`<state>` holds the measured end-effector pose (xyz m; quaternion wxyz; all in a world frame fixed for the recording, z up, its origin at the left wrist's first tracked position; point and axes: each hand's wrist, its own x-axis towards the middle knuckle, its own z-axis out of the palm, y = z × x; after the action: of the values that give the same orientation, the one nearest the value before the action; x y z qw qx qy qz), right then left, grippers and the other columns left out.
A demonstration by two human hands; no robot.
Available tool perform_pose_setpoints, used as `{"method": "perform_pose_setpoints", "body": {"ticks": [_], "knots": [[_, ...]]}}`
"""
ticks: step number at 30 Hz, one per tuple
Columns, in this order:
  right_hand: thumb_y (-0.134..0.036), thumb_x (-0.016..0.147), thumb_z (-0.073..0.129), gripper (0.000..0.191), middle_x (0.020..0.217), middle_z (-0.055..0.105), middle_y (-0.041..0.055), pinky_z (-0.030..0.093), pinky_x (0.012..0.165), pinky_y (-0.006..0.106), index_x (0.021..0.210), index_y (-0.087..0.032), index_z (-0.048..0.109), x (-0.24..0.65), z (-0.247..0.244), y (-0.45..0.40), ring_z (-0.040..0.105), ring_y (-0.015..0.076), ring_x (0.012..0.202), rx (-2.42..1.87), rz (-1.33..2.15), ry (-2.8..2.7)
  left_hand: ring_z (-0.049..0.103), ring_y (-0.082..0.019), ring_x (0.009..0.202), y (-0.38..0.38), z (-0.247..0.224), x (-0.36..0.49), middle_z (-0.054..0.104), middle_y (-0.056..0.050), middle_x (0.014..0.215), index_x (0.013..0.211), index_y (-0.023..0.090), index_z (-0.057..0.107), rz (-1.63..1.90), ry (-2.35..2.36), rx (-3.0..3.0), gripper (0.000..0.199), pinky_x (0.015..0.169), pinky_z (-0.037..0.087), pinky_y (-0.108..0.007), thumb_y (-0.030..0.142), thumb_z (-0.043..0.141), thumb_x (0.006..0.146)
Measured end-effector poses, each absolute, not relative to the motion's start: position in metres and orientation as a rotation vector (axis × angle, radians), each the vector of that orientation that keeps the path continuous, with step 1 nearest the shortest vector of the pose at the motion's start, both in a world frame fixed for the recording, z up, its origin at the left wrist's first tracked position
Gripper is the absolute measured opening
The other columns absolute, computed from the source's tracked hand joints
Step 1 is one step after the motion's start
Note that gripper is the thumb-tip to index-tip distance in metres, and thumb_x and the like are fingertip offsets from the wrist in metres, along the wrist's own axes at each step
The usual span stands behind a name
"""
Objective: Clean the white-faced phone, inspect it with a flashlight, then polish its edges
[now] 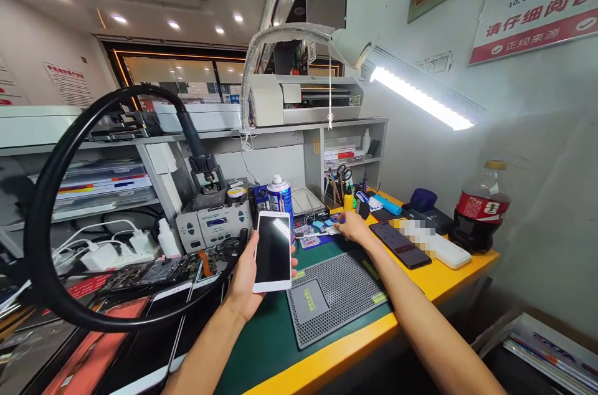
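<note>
A white-framed smartphone (273, 253) with a dark screen is gripped by my left hand (243, 276), thumb along its left edge and fingertips showing at the right. Beyond the grey perforated mat (336, 295), my right hand (352, 227) reaches into small packets and parts (322, 225) near the back of the bench. Its fingers bend down among them, and whether they hold anything is hidden. A second black phone (400, 244) lies to the right of my right forearm.
A black hose (40, 227) loops across the left, above several phones and boards. Behind my left hand stand a blue spray can (279, 192) and a grey soldering station (217, 223). A cola bottle (481, 208) and a white power bank (451, 250) occupy the right edge. A lit lamp (420, 96) hangs overhead.
</note>
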<state>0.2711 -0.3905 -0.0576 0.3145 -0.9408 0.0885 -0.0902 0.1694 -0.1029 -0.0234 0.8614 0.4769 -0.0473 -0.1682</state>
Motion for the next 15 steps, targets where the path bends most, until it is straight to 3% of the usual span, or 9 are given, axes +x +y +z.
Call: {"method": "perform_pose_setpoints", "body": {"ticks": [4, 7, 10, 12, 15], "knots": [[-0.033, 0.092, 0.068, 0.023, 0.1, 0.07, 0.0089, 0.051, 0.084, 0.039, 0.102, -0.013, 0.068, 0.26, -0.049, -0.395, 0.066, 0.0225, 0.092, -2.592, -0.377, 0.282, 0.073, -0.029, 0.077, -0.102, -0.026, 0.172, 0.074, -0.021, 0.105, 0.119, 0.005, 0.065, -0.339, -0.072, 0.946, 0.061, 0.071, 0.062, -0.044, 0.058, 0.044, 0.097], [-0.036, 0.093, 0.059, 0.022, 0.084, 0.071, 0.0122, 0.043, 0.072, 0.034, 0.086, -0.016, 0.067, 0.251, -0.038, -0.392, 0.065, 0.0271, 0.083, -2.587, -0.608, 0.284, 0.073, -0.028, 0.075, -0.101, -0.029, 0.176, 0.074, -0.02, 0.1, 0.116, 0.005, 0.067, -0.325, -0.053, 0.89, 0.066, 0.068, 0.061, -0.043, 0.063, 0.043, 0.095], [-0.046, 0.096, 0.044, 0.044, 0.061, 0.058, 0.0069, 0.034, 0.062, 0.033, 0.059, -0.022, 0.049, 0.242, -0.024, -0.376, 0.055, 0.0239, 0.065, -2.512, -0.864, 0.274, 0.072, -0.028, 0.072, -0.1, -0.033, 0.181, 0.074, -0.019, 0.093, 0.111, 0.005, 0.068, -0.292, -0.034, 0.832, 0.07, 0.067, 0.061, -0.042, 0.066, 0.036, 0.096], [-0.05, 0.095, 0.042, 0.049, 0.053, 0.045, 0.0016, 0.032, 0.059, 0.032, 0.053, -0.024, 0.036, 0.231, -0.011, -0.356, 0.045, 0.019, 0.056, -2.443, -0.972, 0.189, 0.072, -0.028, 0.073, -0.101, -0.036, 0.184, 0.074, -0.019, 0.091, 0.108, 0.006, 0.069, -0.266, -0.021, 0.803, 0.072, 0.068, 0.06, -0.042, 0.068, 0.035, 0.095], [-0.059, 0.091, 0.049, 0.054, 0.049, 0.033, -0.0036, 0.028, 0.053, 0.029, 0.053, -0.023, 0.036, 0.203, 0.015, -0.308, 0.033, 0.0134, 0.049, -2.209, -0.961, -0.143, 0.072, -0.03, 0.08, -0.103, -0.037, 0.185, 0.074, -0.018, 0.089, 0.102, 0.006, 0.07, -0.226, -0.017, 0.773, 0.075, 0.073, 0.059, -0.042, 0.071, 0.034, 0.094]]}}
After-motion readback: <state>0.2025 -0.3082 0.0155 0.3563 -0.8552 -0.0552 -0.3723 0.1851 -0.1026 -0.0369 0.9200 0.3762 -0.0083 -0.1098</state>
